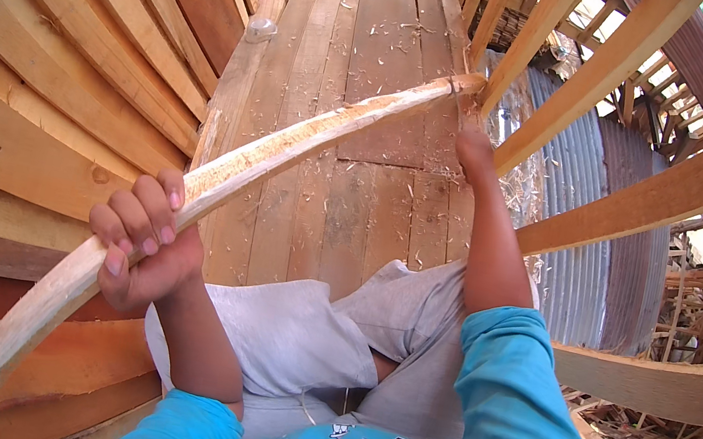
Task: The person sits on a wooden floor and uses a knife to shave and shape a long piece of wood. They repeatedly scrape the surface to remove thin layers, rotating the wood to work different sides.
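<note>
A long, slightly curved wooden pole [290, 143], pale and roughly shaved along its upper face, runs from the lower left to the upper right. My left hand [146, 240] is closed around its thicker near part, with the blunt near end sticking out below. Close to the far tip of the pole is my right hand [476, 155], closed on a narrow brownish piece that looks like a handle. Its upper part meets the pole's tip, and I cannot make out what it is.
Wood shavings lie over the plank floor [356, 192]. A slatted wooden wall [58, 121] rises on the left, with a small clear object [261, 30] near its foot. Wooden posts [583, 82] stand close on the right, before corrugated metal sheets [563, 191].
</note>
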`<action>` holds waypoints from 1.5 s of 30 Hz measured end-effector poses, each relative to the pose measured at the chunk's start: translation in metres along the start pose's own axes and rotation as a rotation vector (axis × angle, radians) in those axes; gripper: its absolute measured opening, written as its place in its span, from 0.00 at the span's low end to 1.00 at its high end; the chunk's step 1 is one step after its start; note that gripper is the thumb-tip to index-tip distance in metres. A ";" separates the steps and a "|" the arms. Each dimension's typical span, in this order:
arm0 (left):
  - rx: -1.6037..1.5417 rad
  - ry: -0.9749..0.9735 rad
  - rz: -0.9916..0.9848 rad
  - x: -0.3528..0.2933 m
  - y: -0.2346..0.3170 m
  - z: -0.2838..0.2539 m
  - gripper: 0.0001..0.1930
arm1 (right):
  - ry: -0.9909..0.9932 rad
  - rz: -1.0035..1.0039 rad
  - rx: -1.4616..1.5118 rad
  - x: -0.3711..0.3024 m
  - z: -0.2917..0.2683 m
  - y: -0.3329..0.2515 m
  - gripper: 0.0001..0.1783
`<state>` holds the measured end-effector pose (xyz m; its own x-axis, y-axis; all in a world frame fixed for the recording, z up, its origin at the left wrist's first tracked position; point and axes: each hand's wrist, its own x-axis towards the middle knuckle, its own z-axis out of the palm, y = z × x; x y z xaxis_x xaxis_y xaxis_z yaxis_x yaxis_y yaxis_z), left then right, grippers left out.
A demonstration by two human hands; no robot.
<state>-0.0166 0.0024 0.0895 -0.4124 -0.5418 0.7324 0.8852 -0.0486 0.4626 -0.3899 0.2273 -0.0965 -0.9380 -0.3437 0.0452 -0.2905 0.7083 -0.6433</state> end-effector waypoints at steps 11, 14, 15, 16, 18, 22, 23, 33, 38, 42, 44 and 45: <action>-0.124 -0.148 0.086 0.006 0.024 -0.067 0.13 | -0.252 0.314 0.145 -0.025 0.009 -0.119 0.35; -0.173 -0.088 0.123 0.007 0.031 -0.063 0.12 | -0.343 0.341 0.128 -0.038 -0.012 -0.130 0.37; -0.191 -0.099 0.120 0.007 0.031 -0.064 0.12 | -0.321 0.311 0.111 -0.036 -0.009 -0.124 0.37; -0.203 -0.111 0.120 0.009 0.032 -0.065 0.12 | -0.304 0.277 0.098 -0.037 -0.010 -0.126 0.37; -0.199 -0.114 0.114 0.007 0.033 -0.066 0.11 | -0.318 0.258 0.102 -0.040 -0.013 -0.127 0.37; -0.164 -0.076 0.110 0.006 0.024 -0.071 0.09 | -0.410 0.282 0.135 -0.055 -0.029 -0.147 0.39; -0.178 -0.068 0.112 0.008 0.019 -0.070 0.08 | -0.367 0.248 0.113 -0.054 -0.026 -0.141 0.38; -0.014 0.310 -0.017 0.008 0.015 -0.066 0.12 | -0.303 -0.156 0.364 -0.080 0.000 -0.126 0.26; -0.076 0.319 0.014 0.006 0.012 -0.056 0.11 | -0.245 0.039 0.163 -0.102 0.014 -0.160 0.34; -0.101 0.256 0.029 0.005 0.016 -0.070 0.10 | -0.210 -0.200 0.124 -0.137 0.016 -0.211 0.34; -0.081 0.310 0.038 0.008 0.012 -0.063 0.10 | -0.143 -0.241 0.107 -0.135 0.019 -0.215 0.32; -0.081 0.325 0.028 0.010 0.011 -0.060 0.10 | -0.077 -0.246 0.128 -0.129 0.027 -0.211 0.31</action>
<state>0.0016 -0.0534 0.0719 -0.3090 -0.7824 0.5408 0.9148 -0.0890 0.3940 -0.2027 0.1057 0.0124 -0.8234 -0.5453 0.1568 -0.4769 0.5155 -0.7119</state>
